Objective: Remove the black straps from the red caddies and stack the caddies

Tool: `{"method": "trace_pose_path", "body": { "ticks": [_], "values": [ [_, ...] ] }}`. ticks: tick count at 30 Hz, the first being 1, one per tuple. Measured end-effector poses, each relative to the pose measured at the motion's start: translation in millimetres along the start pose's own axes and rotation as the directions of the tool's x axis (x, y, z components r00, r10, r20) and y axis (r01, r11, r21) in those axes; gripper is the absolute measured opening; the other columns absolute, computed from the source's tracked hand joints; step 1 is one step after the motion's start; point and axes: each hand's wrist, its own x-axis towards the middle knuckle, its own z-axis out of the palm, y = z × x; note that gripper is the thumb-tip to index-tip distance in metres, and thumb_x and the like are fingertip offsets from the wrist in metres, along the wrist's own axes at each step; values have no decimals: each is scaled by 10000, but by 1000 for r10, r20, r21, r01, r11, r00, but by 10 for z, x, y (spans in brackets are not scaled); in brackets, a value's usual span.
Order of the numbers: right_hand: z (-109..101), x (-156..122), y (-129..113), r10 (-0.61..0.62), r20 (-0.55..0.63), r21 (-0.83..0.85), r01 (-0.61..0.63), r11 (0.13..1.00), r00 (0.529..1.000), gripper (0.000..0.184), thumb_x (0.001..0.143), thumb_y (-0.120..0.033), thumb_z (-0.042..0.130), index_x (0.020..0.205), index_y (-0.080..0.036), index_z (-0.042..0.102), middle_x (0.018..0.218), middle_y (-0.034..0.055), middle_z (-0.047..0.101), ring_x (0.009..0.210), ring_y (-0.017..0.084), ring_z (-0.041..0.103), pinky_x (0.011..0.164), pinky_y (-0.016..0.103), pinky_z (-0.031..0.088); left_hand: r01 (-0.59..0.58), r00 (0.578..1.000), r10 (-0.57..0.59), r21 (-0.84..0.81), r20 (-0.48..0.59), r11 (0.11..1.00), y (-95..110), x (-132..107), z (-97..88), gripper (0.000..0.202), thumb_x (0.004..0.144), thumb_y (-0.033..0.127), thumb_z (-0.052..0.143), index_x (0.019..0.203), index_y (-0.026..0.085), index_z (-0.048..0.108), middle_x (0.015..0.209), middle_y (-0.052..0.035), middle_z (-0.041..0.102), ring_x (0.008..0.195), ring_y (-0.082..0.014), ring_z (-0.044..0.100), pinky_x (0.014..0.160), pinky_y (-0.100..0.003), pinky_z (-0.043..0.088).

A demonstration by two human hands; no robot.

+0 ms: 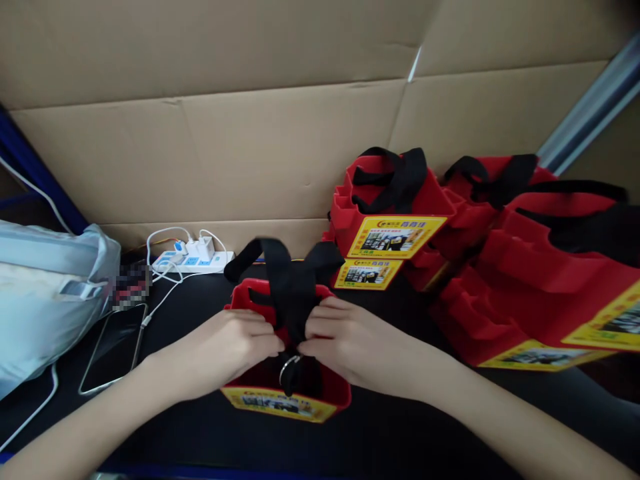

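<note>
A red tool box [343,393] with a yellow printed label stands on the black tabletop in front of me. Over its opening, my left hand [245,343] and my right hand [335,337] are closed on a wide black strap [287,287], their fingertips almost meeting. The strap's upper part loops above the box and crosses over itself. Below my fingers hangs a metal ring [289,368] with a short dark piece. My hands cover the box's middle, so most of its inside is hidden.
Several similar red boxes with black straps [395,193] are stacked at the right. Left are a light-blue bag [45,300], a phone [114,350] with a cable and a white power strip [220,261]. Cardboard [240,153] lines the back.
</note>
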Motion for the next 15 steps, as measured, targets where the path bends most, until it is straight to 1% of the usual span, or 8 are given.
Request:
{"method": "trace_pose_path", "body": {
  "ticks": [3,6,8,10,11,12,13,15],
  "values": [
    [45,127,-7,-9,176,21,5,1000,984,150,797,-129,549,863,-194,668,820,37,650,824,170,585,827,329,401,56,998,-57,16,41,998,-73,80,82,233,880,146,405,825,157,631,740,-42,625,670,-147,603,594,-249,447],
    [-68,178,-51,-10,244,90,-13,996,970,239,791,-147,574,1011,-211,644,868,34,668,814,172,604,771,299,420,83,991,-76,-62,106,995,-47,67,35,181,858,165,466,929,187,631,849,-36,646,754,-147,618,662,-246,464],
    [-169,116,-81,-3,171,160,-25,987,985,245,829,-153,525,1035,-226,634,875,25,665,798,153,604,745,273,425,110,990,-97,-127,104,986,-20,-15,-50,198,855,202,492,1010,222,613,927,-19,651,808,-137,619,721,-242,473],
    [-224,-29,-57,99,-7,243,-94,965,995,229,863,-185,475,1022,-232,633,870,21,655,771,132,598,719,246,431,168,985,-173,-149,-24,974,-48,-126,-148,205,864,240,487,1029,236,609,976,-13,649,863,-130,611,782,-242,471],
    [-222,-120,-14,207,-109,285,-169,943,972,222,868,-221,474,1031,-232,624,837,18,647,724,123,590,685,238,436,207,966,-225,-142,-124,968,-94,-177,-191,204,864,259,488,1024,237,614,997,-16,646,901,-136,603,821,-254,464],
    [-200,-214,51,340,-199,332,-263,906,919,228,861,-269,491,1053,-228,608,788,14,633,666,119,574,644,235,440,248,935,-273,-134,-227,960,-163,-215,-223,207,857,282,500,1021,236,618,1025,-22,641,950,-150,590,866,-278,451],
    [-162,-301,134,474,-262,385,-359,850,841,273,841,-323,521,1087,-220,583,730,7,608,607,116,548,600,237,440,285,895,-314,-135,-317,949,-252,-235,-244,221,842,310,522,1026,235,619,1065,-30,632,1007,-170,570,913,-311,429],
    [-54,-431,320,666,-254,529,-475,703,702,447,785,-414,578,1171,-198,513,679,0,559,585,127,526,547,243,447,345,831,-402,-211,-384,915,-468,-209,-247,324,807,380,557,1095,235,592,1183,-50,584,1114,-210,515,979,-372,380]
  ]
}}
